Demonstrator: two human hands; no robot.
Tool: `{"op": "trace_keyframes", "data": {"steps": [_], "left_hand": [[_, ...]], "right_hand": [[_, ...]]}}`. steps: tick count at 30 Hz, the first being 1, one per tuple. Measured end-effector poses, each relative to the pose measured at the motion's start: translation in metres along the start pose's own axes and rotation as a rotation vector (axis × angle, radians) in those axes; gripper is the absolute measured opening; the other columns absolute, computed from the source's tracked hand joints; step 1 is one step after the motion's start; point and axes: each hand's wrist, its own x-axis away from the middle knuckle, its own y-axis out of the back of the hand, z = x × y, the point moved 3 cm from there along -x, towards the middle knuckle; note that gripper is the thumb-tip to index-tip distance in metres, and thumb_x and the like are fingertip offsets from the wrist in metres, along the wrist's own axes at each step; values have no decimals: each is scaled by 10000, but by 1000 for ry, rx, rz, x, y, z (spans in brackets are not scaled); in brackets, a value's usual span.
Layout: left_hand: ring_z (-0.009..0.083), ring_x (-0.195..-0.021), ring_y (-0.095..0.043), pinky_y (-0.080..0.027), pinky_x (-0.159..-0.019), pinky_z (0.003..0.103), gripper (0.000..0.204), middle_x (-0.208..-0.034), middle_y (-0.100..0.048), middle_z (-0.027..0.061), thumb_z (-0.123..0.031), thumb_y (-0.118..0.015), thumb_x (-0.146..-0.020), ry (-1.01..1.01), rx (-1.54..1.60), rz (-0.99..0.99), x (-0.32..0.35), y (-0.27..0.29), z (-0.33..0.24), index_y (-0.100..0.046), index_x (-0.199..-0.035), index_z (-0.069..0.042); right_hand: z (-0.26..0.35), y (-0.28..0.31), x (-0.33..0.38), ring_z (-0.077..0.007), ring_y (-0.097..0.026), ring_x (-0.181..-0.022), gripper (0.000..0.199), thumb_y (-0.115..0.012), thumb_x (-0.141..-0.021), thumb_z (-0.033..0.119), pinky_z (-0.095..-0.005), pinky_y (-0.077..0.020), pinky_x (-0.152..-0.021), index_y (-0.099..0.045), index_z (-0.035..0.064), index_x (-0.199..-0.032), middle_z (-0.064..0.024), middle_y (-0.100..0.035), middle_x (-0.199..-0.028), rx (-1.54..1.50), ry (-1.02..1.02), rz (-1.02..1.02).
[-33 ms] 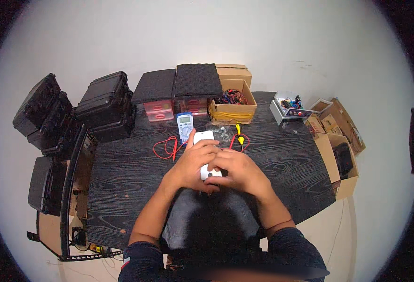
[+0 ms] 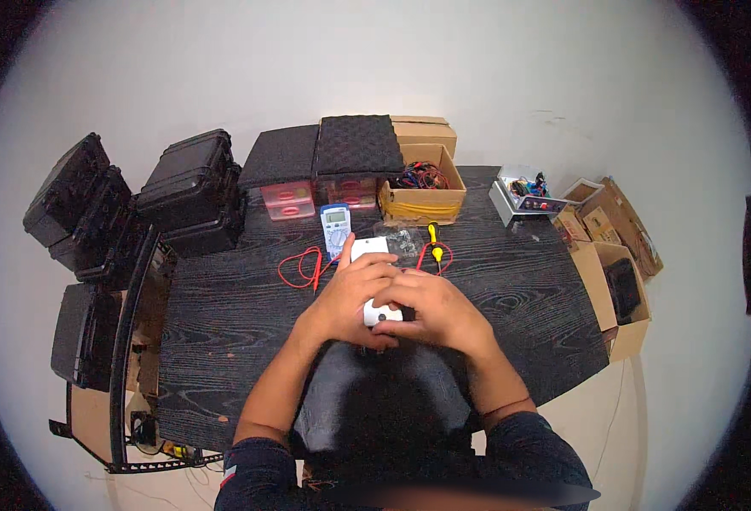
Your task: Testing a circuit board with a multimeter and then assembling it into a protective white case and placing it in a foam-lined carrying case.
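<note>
Both hands meet at the table's (image 2: 222,332) near edge: left hand (image 2: 350,298) and right hand (image 2: 431,311) curl closed around a small white device (image 2: 381,316), mostly hidden, so its kind is unclear. At 12 o'clock from it lies a white box (image 2: 368,248). At 11 o'clock lies a blue multimeter (image 2: 334,228) with red leads (image 2: 303,268); at 1 o'clock, a yellow screwdriver (image 2: 433,232).

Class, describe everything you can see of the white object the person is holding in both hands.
The white device looks like smooth plastic, flat and roughly rectangular. Its far end shows by the multimeter; the near end, bearing a small dark round spot, peeks out between the hands. The left hand and right hand wrap its middle, hiding most of it. It is held at the front edge of the dark wood-grain table.
</note>
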Motion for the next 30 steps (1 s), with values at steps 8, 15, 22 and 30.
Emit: {"op": "trace_keyframes", "data": {"steps": [8,15,22,30], "left_hand": [[284,-1382,-510,28,-1222,719,854,-1244,-674,23,-454,-947,-447,-11,-21,24,-1,0,-1,-711,-1214,-164],[295,-1383,-508,31,-1221,719,871,-1260,-675,26,-451,-951,-441,-59,-18,12,0,0,1,-708,-1226,-161],[299,-1392,-503,34,-1221,719,836,-1275,-671,35,-432,-945,-471,-10,2,34,2,4,1,-708,-1227,-164],[280,-1402,-502,12,-1219,731,652,-1292,-663,25,-280,-840,-604,6,-36,95,-4,8,-9,-705,-1232,-169]], "right_hand": [[-6,-2,4,-303,-687,-925,240,-810,-818,113,-412,-551,-819,-729,78,-1041,-103,-687,-981,-39,101,25],[1,-1,1,-331,-667,-1028,179,-753,-881,204,-417,-553,-886,-695,82,-998,-105,-676,-1056,-90,103,-6],[-4,-2,-2,-251,-671,-769,146,-795,-854,193,-363,-530,-681,-721,81,-910,-77,-681,-848,7,-24,-20],[-149,-7,-38,-326,-693,-703,225,-746,-873,271,-426,-543,-681,-743,46,-871,-122,-716,-781,10,-339,-354]]}}
